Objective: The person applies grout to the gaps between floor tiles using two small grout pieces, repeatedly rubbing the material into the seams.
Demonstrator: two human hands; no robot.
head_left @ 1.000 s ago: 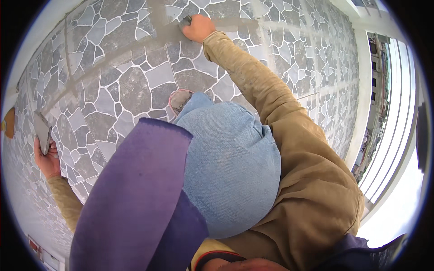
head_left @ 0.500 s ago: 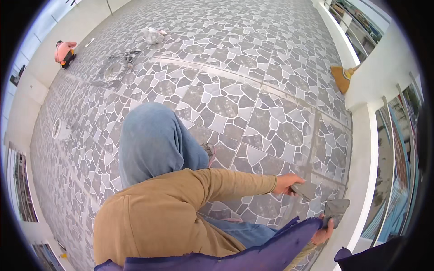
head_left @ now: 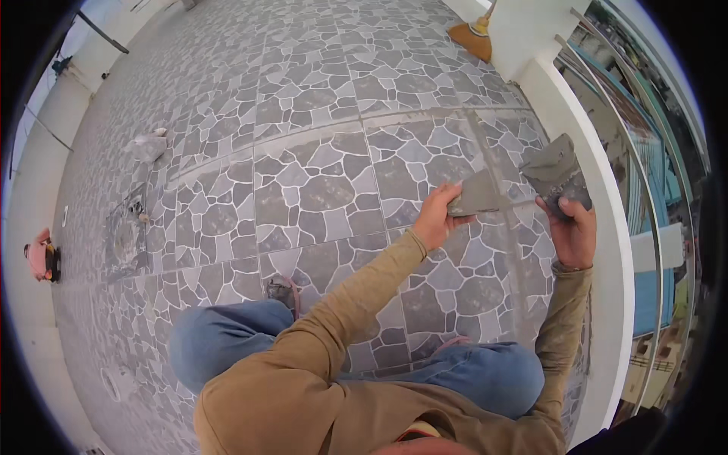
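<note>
Stone-patterned floor [head_left: 312, 193], pale bag [head_left: 145, 147], dark sheet [head_left: 123, 239]

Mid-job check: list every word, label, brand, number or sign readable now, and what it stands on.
None readable anywhere in view.
Flat grey piece in the left hand: no lettering visible.
Grey plate in the right hand: none visible.
Pale bag: too small and blurred to tell.

Left hand [head_left: 434, 218]: grasping scraper [head_left: 477, 196]. Right hand [head_left: 572, 230]: grasping grey plate [head_left: 556, 165], near right edge of floor [head_left: 303, 189]. Broom [head_left: 472, 41]: floor's right edge, farther off. Pale bag [head_left: 146, 145]: floor's left part. Person [head_left: 39, 259], pink top: floor's left edge.
</note>
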